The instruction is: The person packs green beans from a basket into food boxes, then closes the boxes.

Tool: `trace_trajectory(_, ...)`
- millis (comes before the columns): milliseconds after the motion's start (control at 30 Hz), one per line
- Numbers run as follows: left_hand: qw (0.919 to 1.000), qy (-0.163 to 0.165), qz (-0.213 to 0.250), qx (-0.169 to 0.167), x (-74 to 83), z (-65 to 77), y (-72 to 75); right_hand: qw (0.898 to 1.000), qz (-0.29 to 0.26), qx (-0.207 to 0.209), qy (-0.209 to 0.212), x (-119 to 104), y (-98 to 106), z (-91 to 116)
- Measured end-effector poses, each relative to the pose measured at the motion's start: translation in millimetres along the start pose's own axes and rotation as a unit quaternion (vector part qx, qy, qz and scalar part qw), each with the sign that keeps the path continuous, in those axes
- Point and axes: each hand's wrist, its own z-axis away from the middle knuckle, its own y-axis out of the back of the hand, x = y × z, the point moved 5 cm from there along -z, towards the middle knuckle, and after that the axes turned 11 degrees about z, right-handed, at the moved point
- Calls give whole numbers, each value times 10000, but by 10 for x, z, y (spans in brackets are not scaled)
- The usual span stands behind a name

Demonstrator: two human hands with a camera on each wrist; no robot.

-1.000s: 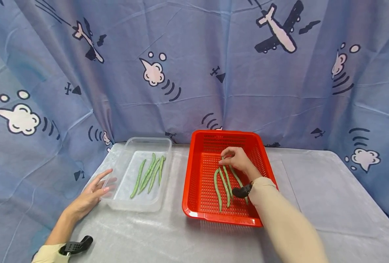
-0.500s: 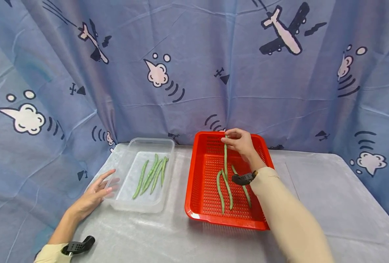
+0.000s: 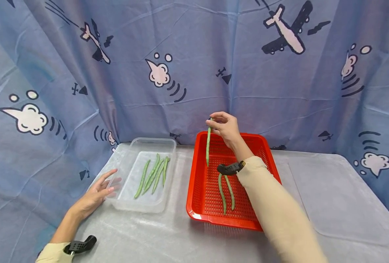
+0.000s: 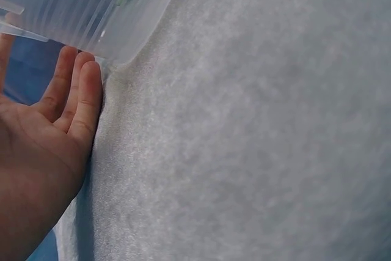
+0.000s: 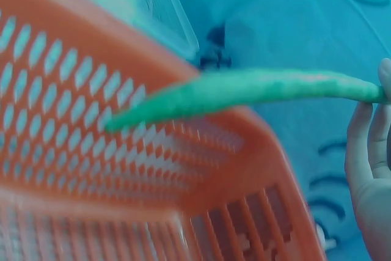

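Note:
My right hand pinches one green bean by its upper end, and the bean hangs down over the left part of the red basket. In the right wrist view that green bean crosses above the basket's rim. Several green beans lie in the clear plastic container on the left. My left hand is at that container's left side with its fingers extended, some seen through the wall. In the left wrist view its fingers reach the container's ribbed side.
Two green beans show on the basket's floor; my right forearm covers part of it. A thin clear sheet lies on the grey tabletop at the right. A blue patterned curtain stands behind the table.
My right hand has lifted one green bean up out of the basket's pile and moved it up and left. The left hand stays at the clear container.

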Motion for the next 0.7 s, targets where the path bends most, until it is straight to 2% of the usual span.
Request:
trace_trajectory(333,10000,-87,11,44,9,20,41,9991,-375,-214,51,-18,-699,-46)
trace_trajectory(500,9999,23,73,93,-15,-19,31,9982,-514,-321,31,6,-1036,-21)
trace_trajectory(700,9996,136,111,231,-43,-31,33,9983,-399,-427,-51,129,-1412,69)
